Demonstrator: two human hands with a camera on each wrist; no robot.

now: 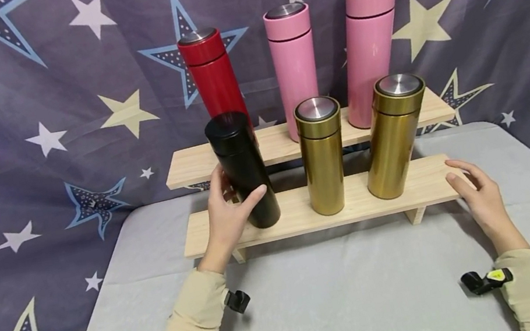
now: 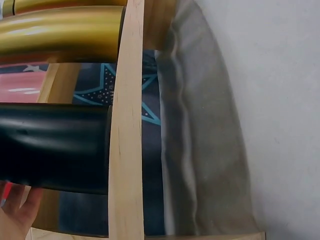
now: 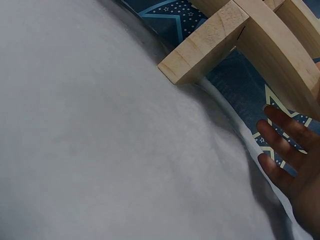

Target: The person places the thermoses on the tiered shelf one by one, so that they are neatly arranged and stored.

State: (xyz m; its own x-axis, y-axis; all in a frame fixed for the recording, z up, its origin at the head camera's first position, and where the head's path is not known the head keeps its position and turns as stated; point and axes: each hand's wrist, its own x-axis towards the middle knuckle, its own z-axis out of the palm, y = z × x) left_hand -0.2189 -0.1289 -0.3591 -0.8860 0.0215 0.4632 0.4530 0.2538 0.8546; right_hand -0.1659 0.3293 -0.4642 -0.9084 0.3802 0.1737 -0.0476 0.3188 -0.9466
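Observation:
My left hand (image 1: 229, 219) holds a black thermos bottle (image 1: 247, 174) low on its body, thumb across the front and fingers round the left side. This bottle stands at the left of the lower wooden shelf (image 1: 294, 212), slightly tilted in view; in the left wrist view its base lies right at the board. Two gold thermos bottles, one central (image 1: 325, 172) and one farther right (image 1: 392, 149), stand on the same board. My right hand (image 1: 487, 203) is at the board's right end, with thumb and forefinger right at the edge. Its other fingers (image 3: 282, 142) extend loosely below the board in the right wrist view.
Behind, a higher wooden shelf (image 1: 274, 146) carries a red thermos bottle (image 1: 215, 79) and two pink ones, at the middle (image 1: 297, 77) and right (image 1: 373, 52). A grey cloth (image 1: 351, 292) covers the table. A star-patterned curtain (image 1: 83, 162) hangs close behind.

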